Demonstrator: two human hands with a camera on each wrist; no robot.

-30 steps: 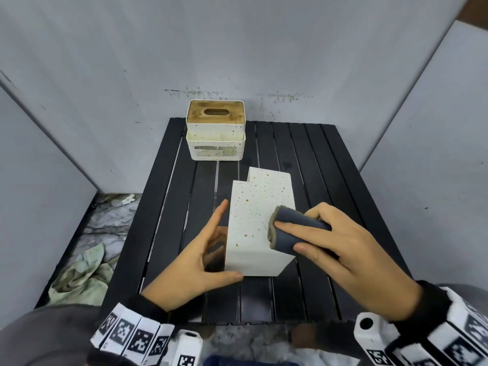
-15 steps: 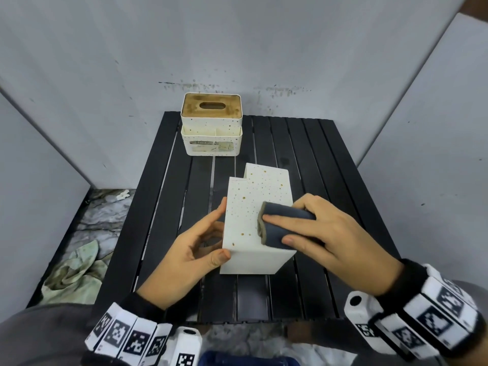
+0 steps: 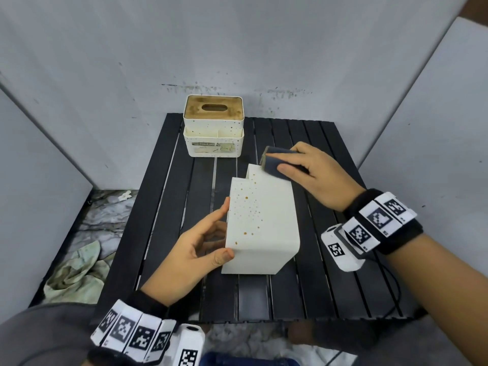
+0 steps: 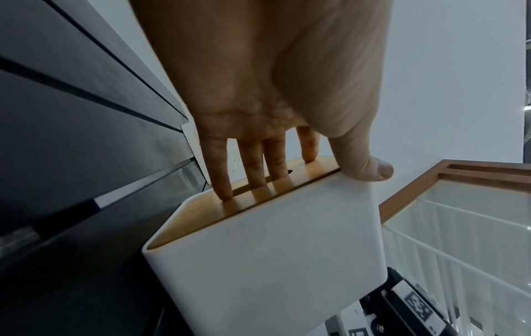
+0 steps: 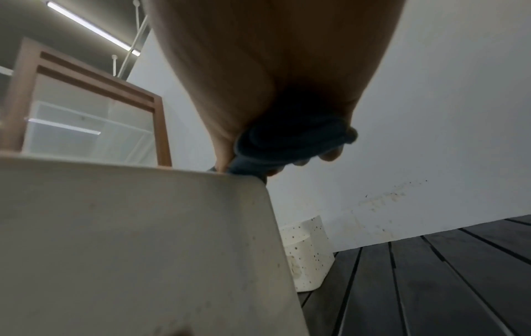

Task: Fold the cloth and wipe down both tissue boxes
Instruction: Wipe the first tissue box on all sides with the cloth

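Since a second ago the right hand (image 3: pixel 315 175) has slid the folded cloth (image 3: pixel 276 165) from the near middle of the tipped tissue box (image 3: pixel 261 223) up to its far end. The left hand has barely shifted.

Box lies on its side near the middle of the black slatted table (image 3: pixel 330 286). Long axis runs away from the person toward the back wall; stepped end points far, blunt end near. Wooden lid faces left.

Left hand (image 3: pixel 195 247): fingers straight and spread against the lid side, thumb hooked over the near top edge. Flat brace, no curled grip.

Right hand: fingers and thumb curled round the cloth, pressing it on the box's far right corner.

Head view shows the speckled upper face; brown and orange spots scattered along its left half, the right half plain white. Cloth is dark blue-grey, folded into a thick pad, a tan layer showing at its left end.

Left wrist view shows what the head view hides: the amber wooden lid (image 4: pixel 258 193) with its slot, fingertips (image 4: pixel 222 188) resting on it, one fingertip at the slot's edge. Near end of the box reads plain white there.

Right wrist view shows the cloth bunched dark under the palm, fingertips wrapped beneath it.

Second tissue box (image 3: pixel 213 128) stands upright at the table's far edge, lid up, speckled, well apart from the first. A crumpled pale rag (image 3: pixel 76 273) lies on the floor to the left.
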